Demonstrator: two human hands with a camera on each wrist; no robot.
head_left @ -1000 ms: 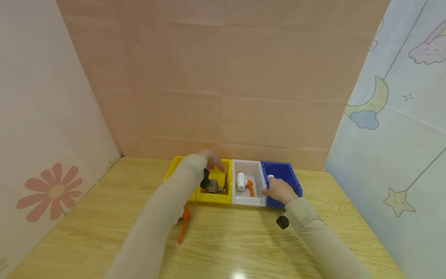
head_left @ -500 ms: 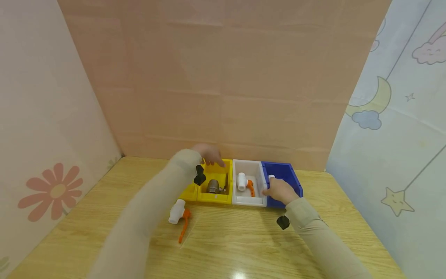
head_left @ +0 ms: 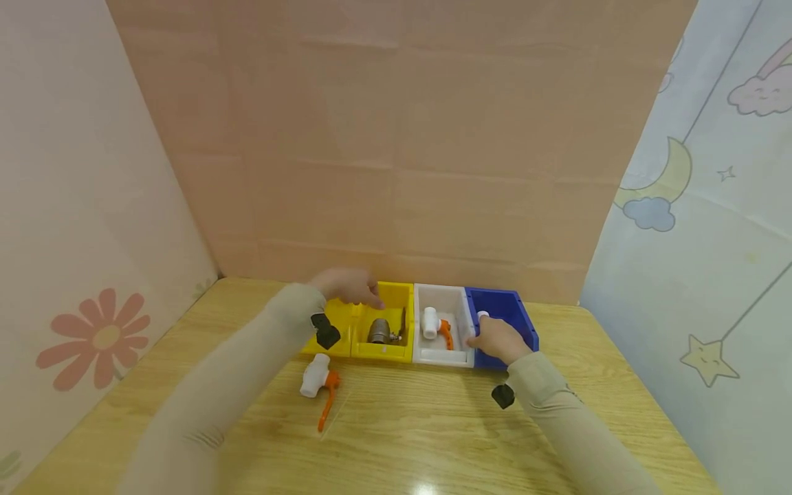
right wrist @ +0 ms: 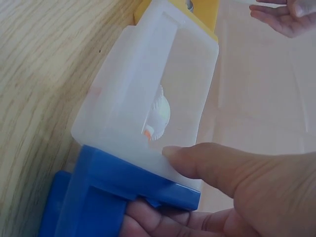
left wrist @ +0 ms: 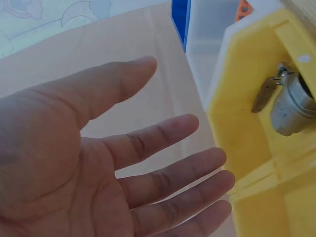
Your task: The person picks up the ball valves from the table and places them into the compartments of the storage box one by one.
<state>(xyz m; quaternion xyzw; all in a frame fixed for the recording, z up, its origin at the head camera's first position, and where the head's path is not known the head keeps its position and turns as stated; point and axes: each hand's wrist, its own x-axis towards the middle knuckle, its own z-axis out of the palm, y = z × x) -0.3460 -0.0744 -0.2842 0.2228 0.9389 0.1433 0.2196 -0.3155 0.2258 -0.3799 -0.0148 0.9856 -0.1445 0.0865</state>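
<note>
My left hand hovers over the back of the yellow bins, holding nothing; its fingers are spread and extended in the left wrist view. Below it, a metal ball valve lies in the right yellow bin. At the blue bin, my right hand pinches the wall beside the white bin, thumb on the white side and fingers inside the blue one. A small white piece shows past that hand, mostly hidden. In the white bin lies a white plastic ball valve with an orange handle.
Another white ball valve with an orange handle lies on the wooden table, in front of the left yellow bin. The bins stand side by side near the back wall panel. Decorated panels flank the table.
My left hand has moved left across the yellow bins, exposing more of the metal valve and the white valve on the table. My right hand stays at the blue bin.
</note>
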